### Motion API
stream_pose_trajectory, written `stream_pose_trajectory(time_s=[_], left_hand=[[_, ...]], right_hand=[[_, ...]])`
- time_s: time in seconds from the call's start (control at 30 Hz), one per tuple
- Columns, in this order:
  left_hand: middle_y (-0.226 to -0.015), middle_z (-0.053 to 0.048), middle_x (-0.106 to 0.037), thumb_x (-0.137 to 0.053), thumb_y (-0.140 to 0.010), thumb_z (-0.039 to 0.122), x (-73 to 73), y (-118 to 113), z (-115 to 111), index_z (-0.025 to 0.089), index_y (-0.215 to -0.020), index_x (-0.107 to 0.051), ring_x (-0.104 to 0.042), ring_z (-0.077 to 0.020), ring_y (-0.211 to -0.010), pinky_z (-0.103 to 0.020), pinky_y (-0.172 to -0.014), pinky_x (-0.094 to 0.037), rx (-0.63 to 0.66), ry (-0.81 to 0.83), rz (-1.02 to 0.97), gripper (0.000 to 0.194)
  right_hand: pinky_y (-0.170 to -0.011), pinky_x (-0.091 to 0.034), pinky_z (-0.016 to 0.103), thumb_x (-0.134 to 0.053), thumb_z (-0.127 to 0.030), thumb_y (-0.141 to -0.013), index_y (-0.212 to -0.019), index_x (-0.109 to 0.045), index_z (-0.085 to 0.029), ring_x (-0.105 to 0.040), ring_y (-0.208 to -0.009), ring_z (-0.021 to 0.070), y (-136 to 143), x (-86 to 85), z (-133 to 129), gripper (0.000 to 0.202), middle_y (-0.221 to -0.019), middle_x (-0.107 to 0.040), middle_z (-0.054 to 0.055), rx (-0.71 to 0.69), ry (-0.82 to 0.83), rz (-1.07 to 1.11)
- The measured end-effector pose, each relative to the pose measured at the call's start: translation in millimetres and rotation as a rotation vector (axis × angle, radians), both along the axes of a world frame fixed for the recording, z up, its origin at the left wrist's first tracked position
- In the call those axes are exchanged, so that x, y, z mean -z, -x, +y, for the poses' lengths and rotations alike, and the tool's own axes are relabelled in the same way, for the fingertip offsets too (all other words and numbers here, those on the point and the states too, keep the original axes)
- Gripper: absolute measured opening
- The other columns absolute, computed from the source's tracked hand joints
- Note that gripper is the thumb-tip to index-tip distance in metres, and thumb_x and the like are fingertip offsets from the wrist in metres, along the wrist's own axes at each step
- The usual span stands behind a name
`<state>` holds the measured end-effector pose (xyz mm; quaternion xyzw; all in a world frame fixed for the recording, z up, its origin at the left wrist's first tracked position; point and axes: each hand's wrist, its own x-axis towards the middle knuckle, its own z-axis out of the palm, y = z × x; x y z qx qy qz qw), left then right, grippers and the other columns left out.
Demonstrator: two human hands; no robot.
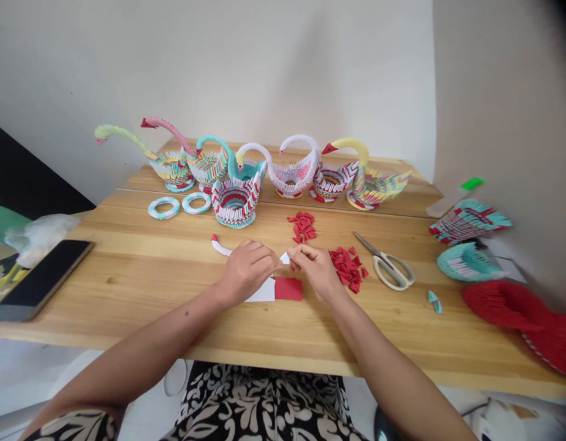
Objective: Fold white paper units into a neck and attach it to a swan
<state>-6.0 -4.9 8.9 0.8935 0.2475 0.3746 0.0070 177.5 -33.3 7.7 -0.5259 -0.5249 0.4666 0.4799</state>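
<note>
My right hand (pixel 313 266) pinches a small white paper piece (pixel 285 258) between thumb and fingertips. Close beside it on the left, my left hand (pixel 249 269) has its fingers curled together toward the same piece; what it grips, if anything, is hidden. Under and between the hands lie white paper (pixel 263 293) and a red paper rectangle (pixel 288 288). A curved white paper neck with a red tip (pixel 221 246) lies beyond my left hand. Red folded pieces form one pile (pixel 348 268) right of my right hand and another (pixel 303 226) farther back.
Paper swans (pixel 294 174) stand along the back of the wooden table (pixel 140 294), with two paper rings (pixel 164 208) at left. Scissors (pixel 388 263) lie right of the red pile. A phone (pixel 41 278) rests at far left; more folded paper models (pixel 469 262) sit at right.
</note>
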Motion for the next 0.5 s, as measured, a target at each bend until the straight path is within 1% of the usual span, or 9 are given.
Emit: stream_pose_trajectory(time_s=[0.07, 0.17, 0.37, 0.5], left_hand=[[-0.078, -0.003, -0.068, -0.048, -0.093, 0.019, -1.6, -0.3, -0.8, 0.018, -0.076, -0.06, -0.053, -0.0146, -0.072, -0.03, -0.068, -0.033, 0.009, -0.066, 0.041, 0.02], [-0.077, -0.002, -0.068, -0.048, -0.092, 0.016, -1.2, -0.3, -0.5, 0.018, -0.077, -0.059, -0.052, -0.0143, -0.072, -0.03, -0.068, -0.033, 0.007, -0.101, 0.039, 0.019], [-0.077, -0.002, -0.068, -0.05, -0.092, 0.017, -0.7, -0.5, -0.2, 0.017, -0.078, -0.06, -0.052, -0.0148, -0.072, -0.03, -0.067, -0.033, 0.016, -0.08, 0.009, 0.017], [-0.075, -0.003, -0.067, -0.048, -0.093, 0.022, -2.5, -2.1, -1.1, 0.017, -0.077, -0.062, -0.053, -0.0151, -0.07, -0.03, -0.066, -0.034, 0.007, -0.011, 0.005, 0.022]], right_hand=[[-0.056, -0.036, 0.026, -0.061, -0.041, -0.079, -0.054, -0.052, -0.019, -0.046, -0.053, 0.0117, 1.7, -1.7, -0.8, 0.034, -0.052, -0.05, -0.003, -0.008, 0.014, 0.017], [-0.056, -0.036, 0.026, -0.061, -0.039, -0.079, -0.053, -0.052, -0.019, -0.046, -0.052, 0.0115, 3.2, -2.1, -1.7, 0.034, -0.051, -0.049, -0.003, -0.035, 0.023, 0.048], [-0.056, -0.034, 0.026, -0.061, -0.037, -0.079, -0.055, -0.053, -0.019, -0.045, -0.053, 0.0113, 2.5, 1.4, -1.4, 0.032, -0.053, -0.049, -0.004, -0.073, 0.013, 0.065], [-0.057, -0.034, 0.026, -0.059, -0.039, -0.082, -0.058, -0.056, -0.019, -0.044, -0.056, 0.0113, 0.1, 2.5, -0.6, 0.031, -0.056, -0.05, -0.003, -0.072, -0.038, -0.031]])
